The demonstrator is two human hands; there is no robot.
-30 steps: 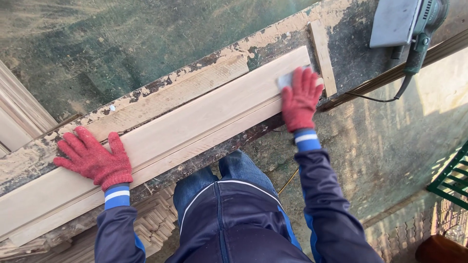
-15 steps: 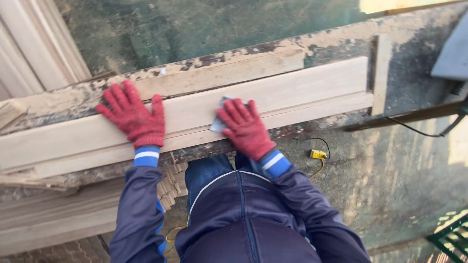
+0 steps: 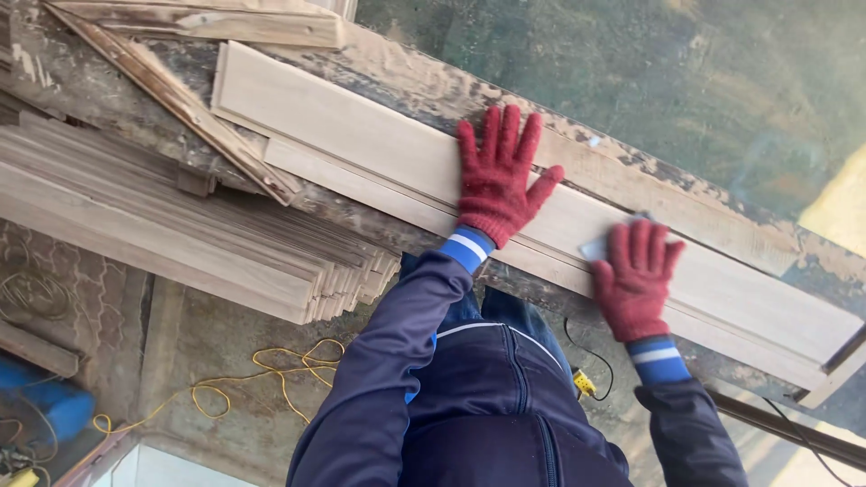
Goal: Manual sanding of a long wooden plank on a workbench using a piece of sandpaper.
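A long pale wooden board [image 3: 379, 149] lies flat along the worn, paint-flecked tabletop [image 3: 686, 185], running from upper left to lower right. The right hand [image 3: 636, 280], in a red glove, presses a small grey sanding pad [image 3: 597, 248] against the board's face, fingers curled over it. The left hand [image 3: 498, 176], also red-gloved, lies spread and flat on the board, holding nothing, apparently to pin the wood so it cannot slide. Below the tabletop, a stack of similar planks [image 3: 180, 239] sits at the left, with a yellow cord [image 3: 271, 374] looping across the floor.
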